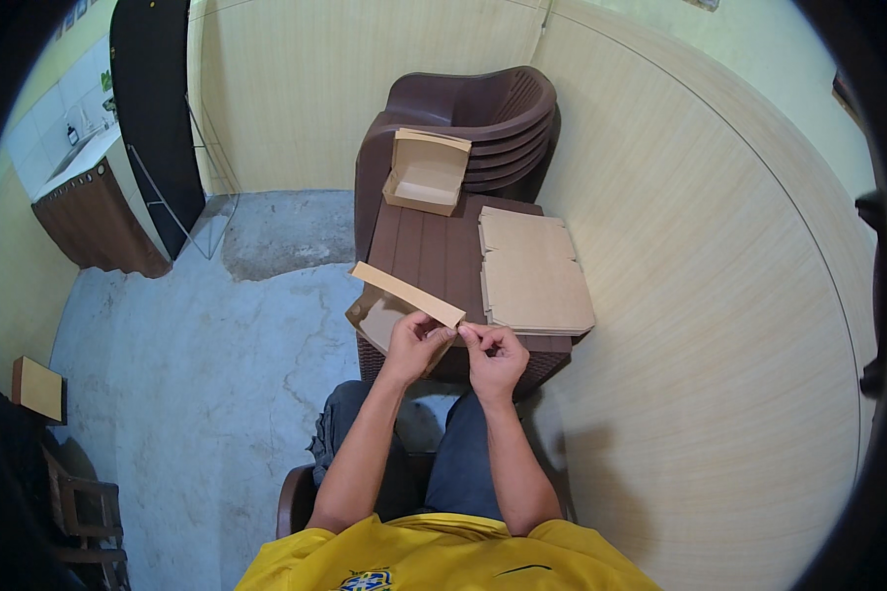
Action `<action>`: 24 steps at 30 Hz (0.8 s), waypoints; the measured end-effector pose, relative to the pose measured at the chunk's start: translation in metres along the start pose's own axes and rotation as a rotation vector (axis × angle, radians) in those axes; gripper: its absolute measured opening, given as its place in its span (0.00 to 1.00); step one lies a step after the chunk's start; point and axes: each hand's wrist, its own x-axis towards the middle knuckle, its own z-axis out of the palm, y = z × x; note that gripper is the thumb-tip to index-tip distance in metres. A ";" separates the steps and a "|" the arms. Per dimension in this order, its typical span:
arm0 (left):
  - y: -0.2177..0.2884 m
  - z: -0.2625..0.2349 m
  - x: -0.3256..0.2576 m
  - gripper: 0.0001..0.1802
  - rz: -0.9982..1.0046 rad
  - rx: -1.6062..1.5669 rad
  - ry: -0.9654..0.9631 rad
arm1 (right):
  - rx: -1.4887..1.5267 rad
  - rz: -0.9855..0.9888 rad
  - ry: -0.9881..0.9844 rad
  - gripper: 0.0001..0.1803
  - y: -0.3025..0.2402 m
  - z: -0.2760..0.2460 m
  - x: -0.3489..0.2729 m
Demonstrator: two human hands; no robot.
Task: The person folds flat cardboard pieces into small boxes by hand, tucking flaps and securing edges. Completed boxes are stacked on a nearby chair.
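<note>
A partly folded brown cardboard box (pixel 410 294) is between my hands at the table's near edge, with one long narrow side panel raised and tilted. My left hand (pixel 416 348) is closed on the near end of the box, thumb and fingers pressed together under the panel. Beside it, my right hand (pixel 495 362) pinches the same box at its near right corner. My fingers partly hide that corner and its small tabs. Flat cardboard box blanks (pixel 532 271) lie stacked to the right of my hands.
A brown plastic table (pixel 419 241) stands before me, with an open folded cardboard box (pixel 434 169) at its far end. Stacked brown plastic chairs (pixel 493 103) stand behind it. A wood-patterned wall (pixel 700 325) runs along the right. A curtained sink counter (pixel 103 212) is far left.
</note>
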 end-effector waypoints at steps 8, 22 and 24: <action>0.002 -0.011 0.016 0.12 -0.023 -0.082 -0.146 | 0.113 0.105 -0.034 0.11 -0.006 -0.001 0.004; 0.008 -0.003 0.021 0.04 0.013 0.046 -0.111 | 0.099 0.160 -0.088 0.08 -0.005 -0.007 0.010; 0.009 0.003 0.011 0.05 0.091 0.047 -0.070 | 0.103 0.130 -0.080 0.07 -0.005 -0.006 0.011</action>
